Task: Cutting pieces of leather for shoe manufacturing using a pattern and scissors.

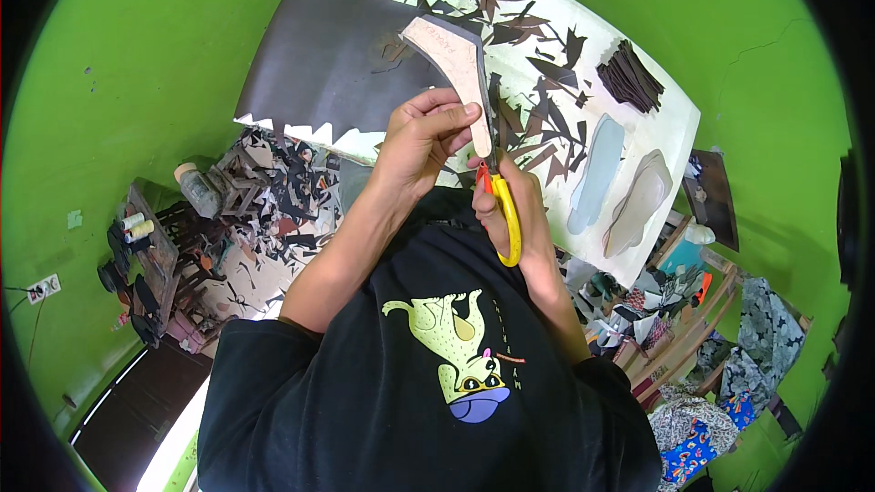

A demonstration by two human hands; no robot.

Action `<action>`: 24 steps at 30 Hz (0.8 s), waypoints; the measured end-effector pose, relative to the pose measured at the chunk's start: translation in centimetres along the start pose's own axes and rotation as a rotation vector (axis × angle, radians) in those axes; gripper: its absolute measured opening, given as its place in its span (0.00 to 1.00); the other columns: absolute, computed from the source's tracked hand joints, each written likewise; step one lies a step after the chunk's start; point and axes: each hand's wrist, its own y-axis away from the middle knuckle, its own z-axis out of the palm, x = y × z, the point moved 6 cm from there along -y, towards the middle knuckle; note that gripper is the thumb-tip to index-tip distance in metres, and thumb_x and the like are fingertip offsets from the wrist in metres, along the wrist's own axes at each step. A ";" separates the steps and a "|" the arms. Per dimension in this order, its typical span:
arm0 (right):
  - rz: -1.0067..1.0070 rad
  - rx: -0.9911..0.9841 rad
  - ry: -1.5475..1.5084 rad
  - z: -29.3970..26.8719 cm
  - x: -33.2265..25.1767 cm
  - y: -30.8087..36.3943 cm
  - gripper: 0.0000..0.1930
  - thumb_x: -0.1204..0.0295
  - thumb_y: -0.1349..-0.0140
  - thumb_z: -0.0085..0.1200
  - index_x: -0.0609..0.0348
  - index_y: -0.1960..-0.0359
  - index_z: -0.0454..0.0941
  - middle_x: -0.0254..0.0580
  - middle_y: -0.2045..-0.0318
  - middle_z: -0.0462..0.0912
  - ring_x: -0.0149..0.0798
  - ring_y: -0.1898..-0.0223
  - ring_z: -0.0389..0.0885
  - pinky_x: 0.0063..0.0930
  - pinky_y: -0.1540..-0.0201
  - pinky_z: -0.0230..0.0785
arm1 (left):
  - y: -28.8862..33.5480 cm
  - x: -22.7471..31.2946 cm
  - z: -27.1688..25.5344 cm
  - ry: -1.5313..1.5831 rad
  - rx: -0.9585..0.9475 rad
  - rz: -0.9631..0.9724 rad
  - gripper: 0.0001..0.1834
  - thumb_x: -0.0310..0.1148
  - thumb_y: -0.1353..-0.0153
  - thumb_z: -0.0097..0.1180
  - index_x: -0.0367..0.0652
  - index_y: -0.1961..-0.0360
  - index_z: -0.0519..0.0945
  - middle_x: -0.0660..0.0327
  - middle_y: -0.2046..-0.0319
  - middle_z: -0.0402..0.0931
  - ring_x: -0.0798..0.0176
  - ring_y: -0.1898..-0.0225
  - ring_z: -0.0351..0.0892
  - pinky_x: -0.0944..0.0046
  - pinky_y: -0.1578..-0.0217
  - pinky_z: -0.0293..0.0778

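Note:
My left hand [412, 141] pinches a curved, pale pattern piece [456, 56] between thumb and fingers. Dark sheet material [482, 59] lies against the pattern and shows as a strip along its right edge. Wrapped in my right hand [530, 205] are scissors [514, 230] with yellow and red handles. Their blades point up along the pattern's right side, close to its lower end; how far apart they are is hard to see. Both hands are over the near edge of the white table [556, 260].
A large dark sheet [319, 64] with a jagged near edge covers the table's left part. Brown and black offcuts [547, 109] lie scattered. On the right are a stack of dark pieces [631, 77], a grey-blue sole-shaped piece [599, 169] and a beige one [638, 203]. Scraps [296, 187] litter the floor.

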 end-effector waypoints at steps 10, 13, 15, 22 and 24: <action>0.091 0.028 0.020 -0.2 0.7 0.0 0.36 0.37 0.42 0.59 0.65 0.59 0.74 0.40 0.84 0.69 0.36 0.82 0.70 0.29 0.76 0.64 | -0.1 0.0 0.2 -0.034 -0.005 0.009 0.06 0.25 0.39 0.65 0.40 0.61 0.82 0.64 0.68 0.83 0.74 0.73 0.77 0.75 0.73 0.71; 0.048 0.028 0.009 0.1 1.3 -0.2 0.41 0.30 0.44 0.53 0.64 0.57 0.74 0.36 0.83 0.71 0.31 0.82 0.73 0.25 0.77 0.66 | 0.1 -0.8 0.3 -0.034 0.034 -0.024 0.06 0.25 0.40 0.65 0.40 0.61 0.81 0.64 0.68 0.83 0.74 0.74 0.76 0.75 0.73 0.71; 0.048 0.037 0.009 0.0 1.4 -0.3 0.47 0.23 0.46 0.46 0.63 0.54 0.75 0.32 0.82 0.73 0.26 0.82 0.75 0.20 0.79 0.68 | 0.1 -0.8 0.3 -0.037 -0.005 -0.029 0.06 0.24 0.40 0.65 0.40 0.62 0.81 0.64 0.68 0.82 0.74 0.74 0.76 0.75 0.73 0.71; 0.102 0.062 0.029 -0.6 0.8 -0.5 0.41 0.31 0.46 0.57 0.66 0.61 0.72 0.41 0.82 0.72 0.38 0.81 0.74 0.30 0.74 0.67 | 0.0 -0.7 0.6 -0.035 -0.033 -0.005 0.06 0.24 0.39 0.64 0.41 0.61 0.81 0.64 0.68 0.82 0.73 0.71 0.79 0.74 0.71 0.73; 0.067 0.046 0.036 -0.6 1.1 -0.6 0.42 0.31 0.47 0.58 0.66 0.60 0.72 0.42 0.81 0.73 0.38 0.80 0.74 0.30 0.73 0.68 | -0.1 -0.5 0.7 -0.014 -0.024 0.021 0.06 0.24 0.39 0.64 0.41 0.61 0.81 0.64 0.68 0.82 0.73 0.71 0.80 0.74 0.70 0.74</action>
